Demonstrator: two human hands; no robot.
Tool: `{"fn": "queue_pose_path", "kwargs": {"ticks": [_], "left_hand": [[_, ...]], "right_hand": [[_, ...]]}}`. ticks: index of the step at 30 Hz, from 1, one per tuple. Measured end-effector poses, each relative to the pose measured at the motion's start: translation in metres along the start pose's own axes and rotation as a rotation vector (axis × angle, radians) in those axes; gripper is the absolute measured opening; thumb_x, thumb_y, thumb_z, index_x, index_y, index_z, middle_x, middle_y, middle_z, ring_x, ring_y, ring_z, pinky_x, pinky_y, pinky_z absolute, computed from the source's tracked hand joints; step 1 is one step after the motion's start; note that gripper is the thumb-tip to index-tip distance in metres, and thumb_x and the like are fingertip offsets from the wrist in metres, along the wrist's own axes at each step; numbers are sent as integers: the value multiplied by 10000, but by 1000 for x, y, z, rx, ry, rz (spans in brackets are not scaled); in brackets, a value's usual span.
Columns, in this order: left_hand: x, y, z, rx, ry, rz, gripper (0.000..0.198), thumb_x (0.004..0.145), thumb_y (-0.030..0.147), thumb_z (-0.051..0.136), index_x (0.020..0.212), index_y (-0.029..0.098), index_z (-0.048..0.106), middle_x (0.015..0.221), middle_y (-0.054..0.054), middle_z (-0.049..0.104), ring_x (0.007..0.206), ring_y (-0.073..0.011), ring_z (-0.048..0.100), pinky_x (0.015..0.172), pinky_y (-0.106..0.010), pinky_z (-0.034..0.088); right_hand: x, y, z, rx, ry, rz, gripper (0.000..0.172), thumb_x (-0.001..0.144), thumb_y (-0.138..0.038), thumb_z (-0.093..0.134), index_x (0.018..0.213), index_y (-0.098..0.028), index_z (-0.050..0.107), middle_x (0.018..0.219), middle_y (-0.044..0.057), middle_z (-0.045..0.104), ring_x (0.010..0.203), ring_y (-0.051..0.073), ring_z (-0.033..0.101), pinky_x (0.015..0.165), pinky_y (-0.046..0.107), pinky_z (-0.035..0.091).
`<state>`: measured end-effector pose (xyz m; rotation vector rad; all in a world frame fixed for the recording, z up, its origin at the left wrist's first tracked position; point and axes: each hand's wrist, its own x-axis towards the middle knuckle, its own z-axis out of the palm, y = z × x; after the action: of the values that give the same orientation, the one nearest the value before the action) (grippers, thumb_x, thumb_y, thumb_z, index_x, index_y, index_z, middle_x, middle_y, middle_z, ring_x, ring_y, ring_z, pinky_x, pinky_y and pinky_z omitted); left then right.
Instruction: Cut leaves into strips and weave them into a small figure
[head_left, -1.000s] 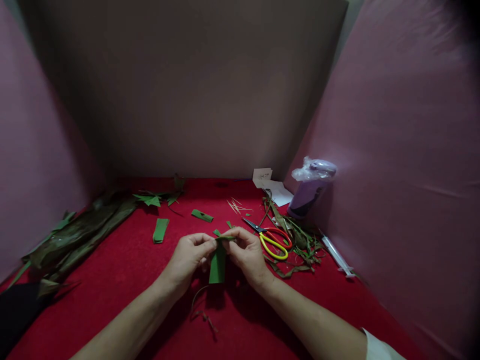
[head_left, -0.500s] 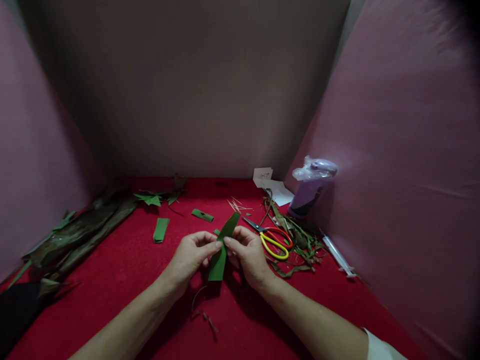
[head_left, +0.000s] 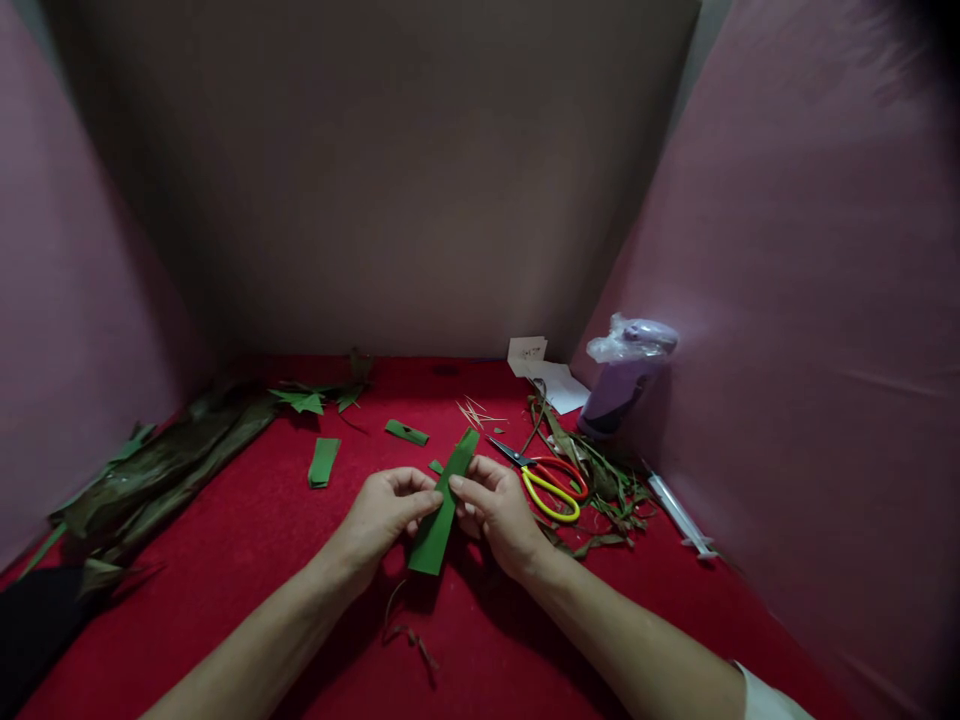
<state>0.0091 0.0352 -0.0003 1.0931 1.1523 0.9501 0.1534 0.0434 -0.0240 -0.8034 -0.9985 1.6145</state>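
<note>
A long green leaf strip (head_left: 435, 535) is held up over the red cloth, slanting from lower left to upper right. My left hand (head_left: 386, 515) pinches its left edge between thumb and fingers. On the opposite edge, my right hand (head_left: 499, 510) grips it the same way, thumb on top. The fingertips beneath the strip are partly hidden. Scissors (head_left: 551, 487) with one red and one yellow handle lie just right of my right hand. Beyond the strip are several toothpicks (head_left: 476, 412), a small folded leaf piece (head_left: 406, 432) and another cut piece (head_left: 324, 463).
Dried leaves (head_left: 169, 470) lie along the left side, with green leaves (head_left: 304, 400) behind. Plant scraps (head_left: 600, 480), a syringe (head_left: 681, 515), white paper (head_left: 559, 385) and a purple container (head_left: 622, 385) wrapped in plastic sit at right. A withered stem (head_left: 412, 640) lies in front.
The leaf strip has tilted slightly, its lower end shifting down and left. Both hands keep hold of it in nearly the same place.
</note>
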Motion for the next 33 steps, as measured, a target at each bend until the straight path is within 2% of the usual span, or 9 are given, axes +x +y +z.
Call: {"fn": "queue_pose_path", "kwargs": {"ticks": [11, 17, 25, 33], "left_hand": [[-1, -3, -1, -34, -73, -28, 183, 694, 306, 660, 682, 146, 572, 615, -12, 587, 506, -91, 509, 476, -206, 362], [0, -2, 0, -14, -59, -30, 194, 692, 295, 657, 640, 148, 541, 574, 10, 551, 484, -77, 470, 468, -199, 342], [-2, 0, 0, 19, -61, -2, 209, 702, 333, 644, 669, 135, 586, 570, 10, 548, 487, -74, 437, 471, -199, 317], [0, 1, -1, 53, -46, 14, 221, 705, 345, 624, 638, 141, 571, 535, 30, 498, 476, -79, 395, 462, -203, 285]], "right_hand": [[-1, -2, 2, 5, 34, -36, 178, 699, -245, 654, 700, -160, 497, 491, -80, 452, 347, 23, 323, 319, 139, 224], [-1, -3, 2, -3, 23, -27, 169, 706, -243, 639, 693, -167, 488, 470, -85, 446, 340, 25, 308, 314, 138, 214], [0, -4, 1, -4, 17, -26, 110, 693, -197, 617, 745, -163, 526, 460, -94, 419, 343, 28, 290, 321, 144, 218], [0, -4, 0, 11, -6, -23, 131, 710, -220, 631, 756, -162, 523, 455, -98, 393, 348, 27, 271, 327, 148, 199]]}}
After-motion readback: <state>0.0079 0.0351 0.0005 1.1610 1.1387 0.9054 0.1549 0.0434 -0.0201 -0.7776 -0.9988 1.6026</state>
